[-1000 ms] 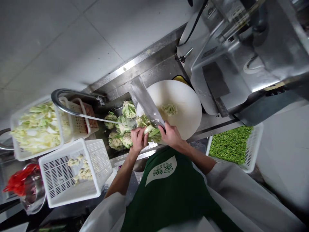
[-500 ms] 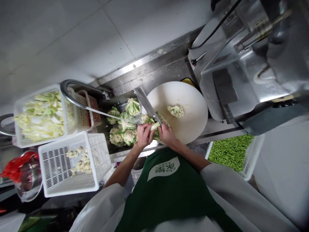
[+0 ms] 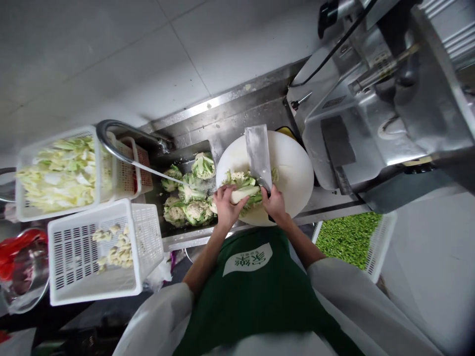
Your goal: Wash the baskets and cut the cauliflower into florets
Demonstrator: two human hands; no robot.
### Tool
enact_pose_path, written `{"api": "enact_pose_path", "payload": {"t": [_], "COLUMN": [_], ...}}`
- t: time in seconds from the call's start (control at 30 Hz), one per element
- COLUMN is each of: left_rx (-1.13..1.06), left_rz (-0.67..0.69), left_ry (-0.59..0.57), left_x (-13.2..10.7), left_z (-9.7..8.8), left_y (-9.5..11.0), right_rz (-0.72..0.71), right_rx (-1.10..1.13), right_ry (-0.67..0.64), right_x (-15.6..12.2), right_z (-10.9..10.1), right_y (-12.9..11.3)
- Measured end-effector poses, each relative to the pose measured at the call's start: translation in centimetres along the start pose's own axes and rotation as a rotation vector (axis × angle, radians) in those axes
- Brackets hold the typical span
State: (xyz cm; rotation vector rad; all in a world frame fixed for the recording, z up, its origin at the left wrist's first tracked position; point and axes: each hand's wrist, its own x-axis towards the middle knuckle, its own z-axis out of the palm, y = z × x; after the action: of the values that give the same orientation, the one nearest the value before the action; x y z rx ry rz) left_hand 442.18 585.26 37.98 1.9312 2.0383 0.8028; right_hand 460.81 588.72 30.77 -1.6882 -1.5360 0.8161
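My left hand is wrapped round the stalk end of a cauliflower that lies on its side at the near edge of a round white cutting board. My right hand grips the handle of a broad cleaver, whose blade stands over the cauliflower's right side. Loose florets lie on the board beside the blade.
Several whole cauliflowers sit in the sink under a running tap. Left are white baskets: one with cut cabbage, one with florets. A basket of chopped greens sits at right below a steel slicing machine.
The cleaver has swung from slanting left over the sink edge to nearly upright above the board. The cauliflower has moved right onto the board with both hands. The camera view has shifted slightly.
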Motion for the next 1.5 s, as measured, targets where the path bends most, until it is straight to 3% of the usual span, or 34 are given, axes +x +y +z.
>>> {"api": "enact_pose_path", "payload": {"t": [0.17, 0.3, 0.37, 0.47, 0.53, 0.67, 0.83, 1.07, 1.17, 1.3, 1.37, 1.5], "left_rx": [-0.12, -0.061, 0.001, 0.027, 0.01, -0.007, -0.085, -0.187, -0.164, -0.069, -0.07, -0.158], "left_rz": [0.16, 0.312, 0.253, 0.135, 0.116, 0.092, 0.111, 0.184, 0.189, -0.005, -0.105, -0.105], "left_ry": [-0.01, -0.212, -0.184, -0.013, 0.051, 0.065, 0.117, 0.188, 0.174, 0.244, 0.219, 0.155], "left_x": [1.5, 2.4, 2.4, 2.2, 2.2, 2.4, 2.3, 2.7, 2.7, 1.7, 1.1, 0.9], "left_z": [-1.5, -2.9, -2.7, -1.3, -0.4, 0.1, 0.1, 0.5, 0.1, -0.6, -0.7, -0.8], "left_y": [-1.7, -2.6, -2.2, -1.2, -0.8, -0.6, -0.9, -1.9, -1.9, -1.7, -1.4, -0.8], "right_rz": [0.036, 0.043, 0.039, -0.003, -0.047, -0.114, -0.135, -0.118, -0.116, 0.03, 0.104, 0.115], "right_rx": [0.0, 0.027, 0.041, 0.06, 0.065, 0.058, 0.05, 0.096, 0.17, 0.184, 0.164, 0.173], "right_ry": [0.002, 0.05, 0.103, 0.149, 0.114, -0.013, -0.073, -0.004, 0.069, 0.178, 0.205, 0.219], "right_x": [0.3, 0.3, 0.2, -0.1, -0.3, -0.6, -0.9, -0.7, -1.4, -2.2, -2.0, -0.9], "right_z": [-0.2, -1.2, -2.0, -2.7, -2.8, -1.9, -0.1, 5.0, 5.9, 5.0, 4.1, 2.7], "right_y": [1.7, 1.3, 0.5, -0.9, -1.6, -2.0, -1.1, -0.9, -0.6, 0.4, 0.6, 0.2]}}
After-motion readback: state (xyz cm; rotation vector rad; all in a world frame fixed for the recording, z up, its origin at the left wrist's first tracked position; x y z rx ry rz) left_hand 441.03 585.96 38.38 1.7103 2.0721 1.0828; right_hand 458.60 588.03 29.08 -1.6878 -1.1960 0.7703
